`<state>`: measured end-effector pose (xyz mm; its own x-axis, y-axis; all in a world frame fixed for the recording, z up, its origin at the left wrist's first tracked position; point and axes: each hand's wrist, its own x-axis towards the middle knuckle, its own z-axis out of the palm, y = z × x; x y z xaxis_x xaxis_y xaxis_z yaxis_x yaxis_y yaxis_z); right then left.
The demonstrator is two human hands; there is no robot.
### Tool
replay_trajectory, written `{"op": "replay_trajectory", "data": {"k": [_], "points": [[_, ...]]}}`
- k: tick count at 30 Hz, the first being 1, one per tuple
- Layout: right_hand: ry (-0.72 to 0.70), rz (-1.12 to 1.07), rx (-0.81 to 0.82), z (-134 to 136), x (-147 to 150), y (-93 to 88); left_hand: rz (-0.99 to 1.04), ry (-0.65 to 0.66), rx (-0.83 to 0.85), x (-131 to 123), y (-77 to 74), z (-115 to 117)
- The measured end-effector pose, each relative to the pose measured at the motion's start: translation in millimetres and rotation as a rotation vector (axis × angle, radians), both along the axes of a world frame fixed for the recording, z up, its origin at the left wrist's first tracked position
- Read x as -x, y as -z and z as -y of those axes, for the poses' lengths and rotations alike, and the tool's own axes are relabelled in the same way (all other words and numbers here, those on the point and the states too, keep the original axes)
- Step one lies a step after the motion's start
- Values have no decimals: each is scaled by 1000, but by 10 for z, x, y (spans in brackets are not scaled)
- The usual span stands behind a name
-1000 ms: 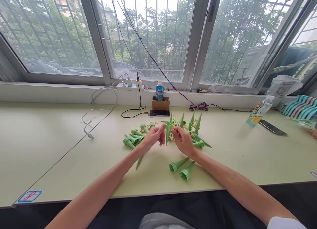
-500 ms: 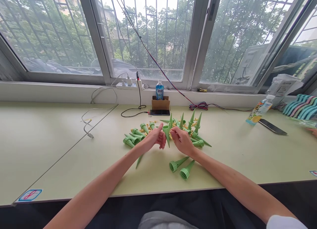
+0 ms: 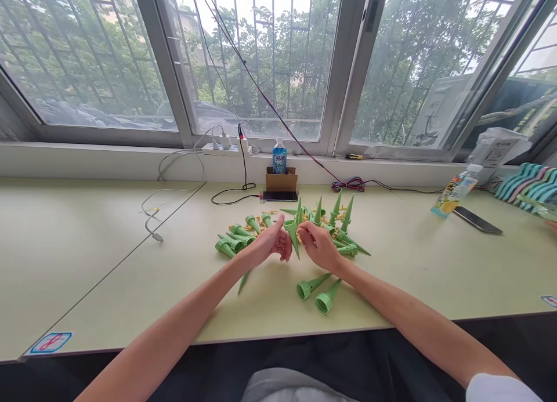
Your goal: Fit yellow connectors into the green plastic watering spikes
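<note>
My left hand (image 3: 275, 243) is closed on a light green plastic watering spike (image 3: 292, 235), its wide threaded mouth up and its point tilted down. At the spike's right side my right hand (image 3: 319, 246) is pinched together. A speck of yellow shows by those fingertips, but what they hold is too small to name. Around both hands lie several more green spikes (image 3: 238, 231), mixed with small yellow plastic pieces (image 3: 260, 224). Beyond my right hand several spikes (image 3: 337, 209) stand points up. Two loose spikes (image 3: 324, 301) rest nearer the table edge, mouths toward me.
Behind the pile are a phone (image 3: 278, 196), a cardboard box (image 3: 281, 181) and a blue bottle (image 3: 279, 157). A white cable (image 3: 153, 228) lies left. Rightward are a drink bottle (image 3: 455, 194), another phone (image 3: 477, 221), coloured hangers (image 3: 526, 187) and another person's hand (image 3: 552, 224).
Both hands stay almost in place around the watering spike, whose tip has shifted very slightly right. At the right edge, green material near the other person's hand has moved. The view has shifted slightly.
</note>
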<state>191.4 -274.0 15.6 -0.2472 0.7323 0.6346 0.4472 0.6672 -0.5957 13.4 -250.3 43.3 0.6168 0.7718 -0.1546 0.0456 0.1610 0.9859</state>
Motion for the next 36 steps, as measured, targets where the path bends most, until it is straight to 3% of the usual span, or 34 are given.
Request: {"op": "replay_trajectory", "data": {"k": [11, 36], "points": [[-35, -12, 34, -2, -19, 3, 15, 113, -1, 40, -65, 21], [-89, -51, 86, -32, -41, 48, 42, 139, 17, 72, -28, -1]]}}
